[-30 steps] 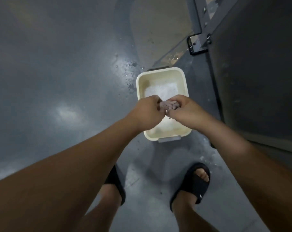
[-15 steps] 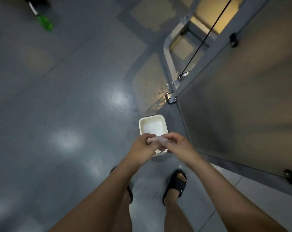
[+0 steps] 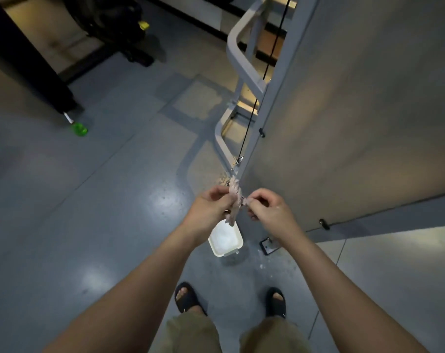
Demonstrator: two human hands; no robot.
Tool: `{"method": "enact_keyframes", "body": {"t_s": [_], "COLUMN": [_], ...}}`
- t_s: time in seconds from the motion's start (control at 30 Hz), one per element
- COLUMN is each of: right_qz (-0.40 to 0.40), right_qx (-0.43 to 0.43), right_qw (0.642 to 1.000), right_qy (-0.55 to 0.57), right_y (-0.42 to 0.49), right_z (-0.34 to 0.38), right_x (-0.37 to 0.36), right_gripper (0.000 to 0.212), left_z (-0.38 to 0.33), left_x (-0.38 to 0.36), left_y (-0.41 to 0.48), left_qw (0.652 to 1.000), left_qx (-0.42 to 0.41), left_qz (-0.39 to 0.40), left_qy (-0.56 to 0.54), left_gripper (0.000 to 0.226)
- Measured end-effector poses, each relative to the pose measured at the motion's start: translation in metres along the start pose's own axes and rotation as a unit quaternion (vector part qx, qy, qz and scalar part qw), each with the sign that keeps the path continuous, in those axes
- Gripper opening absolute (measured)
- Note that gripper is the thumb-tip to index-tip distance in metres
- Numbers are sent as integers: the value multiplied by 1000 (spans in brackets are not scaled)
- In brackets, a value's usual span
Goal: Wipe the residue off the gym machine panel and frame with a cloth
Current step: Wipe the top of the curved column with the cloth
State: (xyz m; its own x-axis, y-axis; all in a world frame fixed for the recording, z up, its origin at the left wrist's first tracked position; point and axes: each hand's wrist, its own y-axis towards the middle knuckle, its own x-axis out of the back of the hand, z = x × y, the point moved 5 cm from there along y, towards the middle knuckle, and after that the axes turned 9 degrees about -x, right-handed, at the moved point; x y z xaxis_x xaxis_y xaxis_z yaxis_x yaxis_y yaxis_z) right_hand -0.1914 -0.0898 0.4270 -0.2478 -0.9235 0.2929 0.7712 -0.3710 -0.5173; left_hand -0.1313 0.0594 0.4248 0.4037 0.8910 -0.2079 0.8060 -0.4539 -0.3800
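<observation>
In the upper left of the frame a black post (image 3: 25,59) stands on the grey floor (image 3: 89,200), with a green bottle (image 3: 79,129) lying at its foot. Dark gym equipment (image 3: 109,19) sits along the top edge beside it.

Just left of centre, the left hand (image 3: 208,210) has its fingers curled round a pale, crumpled cloth (image 3: 234,200). The cloth hangs as a twisted strip between the two hands, its upper end sticking up above the knuckles. Directly below it in the picture a white tub (image 3: 226,240) stands on the floor, partly hidden by the left wrist. Wet spots show on the floor around the tub.

Just right of the cloth, the right hand (image 3: 270,210) pinches one end of it between thumb and fingertips.

Above the hands, the machine's light grey frame (image 3: 241,64) runs up to the top of the picture, with a thin black cable (image 3: 270,57) beside it. The large flat panel (image 3: 356,110) fills the upper right, close to the right hand but not touched by the cloth.

At the bottom edge, two feet in black sandals (image 3: 187,299) stand apart on the floor.
</observation>
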Motion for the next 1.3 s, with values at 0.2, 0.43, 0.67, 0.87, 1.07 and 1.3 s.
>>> {"method": "enact_keyframes", "body": {"t_s": [0.2, 0.43, 0.67, 0.87, 1.07, 1.3], "right_qz": [18, 73, 115, 169, 5, 198], "right_qx": [63, 116, 95, 51, 152, 18], "right_qw": [997, 989, 961, 944, 988, 980], "right_qy": [48, 61, 235, 280, 7, -12], "right_y": [-42, -91, -130, -148, -144, -143], "right_z": [34, 13, -19, -13, -1, -54], "right_x": [37, 118, 218, 241, 270, 248], "right_gripper": [10, 13, 19, 18, 13, 59], "left_z": [-32, -29, -2, -20, -34, -28], "left_x": [-40, -101, -145, -232, -243, -258], "left_y": [-42, -101, -155, -172, -160, -143], "left_qw": [999, 989, 941, 971, 963, 978], "left_qx": [-15, -79, -51, -138, -165, -138], "left_qz": [-31, -120, -321, -78, -82, -130], "left_qy": [-37, 43, 99, 177, 199, 85], "left_gripper": [23, 7, 15, 37, 20, 23]}}
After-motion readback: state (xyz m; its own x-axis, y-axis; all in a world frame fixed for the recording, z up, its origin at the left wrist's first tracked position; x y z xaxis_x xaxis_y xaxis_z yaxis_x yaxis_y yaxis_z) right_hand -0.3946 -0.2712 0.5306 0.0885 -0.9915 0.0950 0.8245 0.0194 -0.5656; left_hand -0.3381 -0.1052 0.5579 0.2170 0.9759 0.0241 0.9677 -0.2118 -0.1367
